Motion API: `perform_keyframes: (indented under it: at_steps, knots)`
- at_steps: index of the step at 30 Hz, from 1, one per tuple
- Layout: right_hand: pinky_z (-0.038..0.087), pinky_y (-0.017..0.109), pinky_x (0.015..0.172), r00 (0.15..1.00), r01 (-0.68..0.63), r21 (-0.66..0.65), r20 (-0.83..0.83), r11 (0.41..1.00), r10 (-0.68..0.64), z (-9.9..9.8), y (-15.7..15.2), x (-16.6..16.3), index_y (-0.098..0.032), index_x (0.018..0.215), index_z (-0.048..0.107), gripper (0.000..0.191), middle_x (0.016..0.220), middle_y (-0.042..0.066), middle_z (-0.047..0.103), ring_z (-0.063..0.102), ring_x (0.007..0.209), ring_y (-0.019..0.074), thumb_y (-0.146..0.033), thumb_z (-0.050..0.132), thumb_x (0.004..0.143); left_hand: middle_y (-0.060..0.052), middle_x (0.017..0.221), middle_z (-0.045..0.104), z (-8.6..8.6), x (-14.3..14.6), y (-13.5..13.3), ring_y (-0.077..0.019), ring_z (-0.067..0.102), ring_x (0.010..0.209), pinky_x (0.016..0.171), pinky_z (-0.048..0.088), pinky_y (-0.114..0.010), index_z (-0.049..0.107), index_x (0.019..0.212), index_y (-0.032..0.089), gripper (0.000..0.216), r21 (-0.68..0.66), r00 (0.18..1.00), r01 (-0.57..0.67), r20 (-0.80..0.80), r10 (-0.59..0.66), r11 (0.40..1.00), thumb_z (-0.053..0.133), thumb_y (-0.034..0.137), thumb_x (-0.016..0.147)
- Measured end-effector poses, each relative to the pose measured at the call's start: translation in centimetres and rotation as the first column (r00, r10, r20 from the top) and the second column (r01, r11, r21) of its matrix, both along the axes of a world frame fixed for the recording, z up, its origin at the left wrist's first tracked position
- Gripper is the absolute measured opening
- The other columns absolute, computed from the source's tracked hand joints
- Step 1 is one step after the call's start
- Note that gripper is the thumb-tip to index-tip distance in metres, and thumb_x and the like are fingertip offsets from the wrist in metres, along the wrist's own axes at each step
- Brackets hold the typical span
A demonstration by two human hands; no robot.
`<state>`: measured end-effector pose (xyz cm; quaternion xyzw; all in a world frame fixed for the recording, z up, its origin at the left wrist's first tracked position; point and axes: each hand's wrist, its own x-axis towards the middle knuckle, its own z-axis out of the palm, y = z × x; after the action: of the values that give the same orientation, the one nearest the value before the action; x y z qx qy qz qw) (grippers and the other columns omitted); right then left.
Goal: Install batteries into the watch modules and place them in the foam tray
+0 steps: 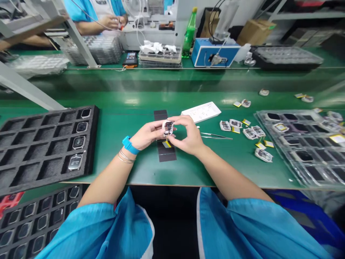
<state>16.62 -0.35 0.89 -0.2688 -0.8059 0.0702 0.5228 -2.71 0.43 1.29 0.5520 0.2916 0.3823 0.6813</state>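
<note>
Both hands meet over the middle of the green bench. My left hand (147, 135) and my right hand (187, 135) together pinch a small white watch case (168, 127) with its dark inner board showing. A yellow-tagged part (166, 144) hangs from the case on thin wires, just above a black mat (165, 153). Metal tweezers (215, 135) lie on the bench right of my right hand.
A black foam tray (40, 144) at left holds several watch cases. Loose white cases (249, 133) and yellow parts lie at right, beside a clear blister tray (304, 144). A white tray (201, 111) lies behind my hands. Another person works across the bench at top left.
</note>
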Motion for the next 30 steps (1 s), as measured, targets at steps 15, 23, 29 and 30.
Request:
perform_keyframes:
  at_steps: [15, 23, 29, 30]
  knots:
    - [0.053, 0.044, 0.092, 0.991, 0.136, -0.156, 0.034, 0.978, -0.133, -0.9, -0.2, -0.2, -0.027, 0.087, 0.071, 0.006, 0.101, 0.003, 0.076, 0.067, 0.096, 0.0219, -0.026, 0.065, 0.086, -0.006, 0.104, 0.072, -1.3, 0.4, 0.1, -0.0191, 0.07, 0.094, 0.081, 0.06, -0.03, 0.063, 0.099, 0.021, 0.054, 0.236, 0.959, -0.283, 0.047, 0.28, 0.93, 0.094, 0.03, 0.055]
    - [0.043, 0.052, 0.109, 0.982, 0.179, -0.017, 0.067, 0.984, -0.177, -1.2, -0.3, -0.1, -0.029, 0.083, 0.073, 0.012, 0.097, -0.002, 0.078, 0.069, 0.086, 0.0189, -0.025, 0.063, 0.088, -0.005, 0.101, 0.071, -1.7, 0.8, -0.2, -0.0182, 0.07, 0.091, 0.079, 0.06, -0.03, 0.061, 0.096, 0.02, 0.055, 0.312, 0.939, -0.335, 0.035, 0.341, 0.889, 0.095, 0.03, 0.053]
    - [0.039, 0.056, 0.112, 0.977, 0.193, -0.04, 0.102, 0.98, -0.188, -1.2, -0.3, 0.0, -0.031, 0.082, 0.074, 0.013, 0.098, -0.003, 0.078, 0.069, 0.087, 0.0197, -0.027, 0.064, 0.088, -0.006, 0.102, 0.071, -1.5, 0.9, -0.5, -0.0195, 0.071, 0.092, 0.077, 0.062, -0.03, 0.062, 0.096, 0.019, 0.057, 0.308, 0.929, -0.356, 0.017, 0.369, 0.882, 0.095, 0.032, 0.052]
    - [0.039, 0.057, 0.112, 0.977, 0.192, -0.037, 0.1, 0.981, -0.187, -1.2, -0.3, 0.0, -0.031, 0.082, 0.074, 0.013, 0.098, -0.003, 0.078, 0.069, 0.087, 0.0197, -0.026, 0.063, 0.088, -0.006, 0.102, 0.071, -1.5, 0.9, -0.5, -0.0195, 0.071, 0.092, 0.077, 0.062, -0.03, 0.062, 0.096, 0.019, 0.057, 0.305, 0.927, -0.361, 0.016, 0.374, 0.881, 0.095, 0.032, 0.052]
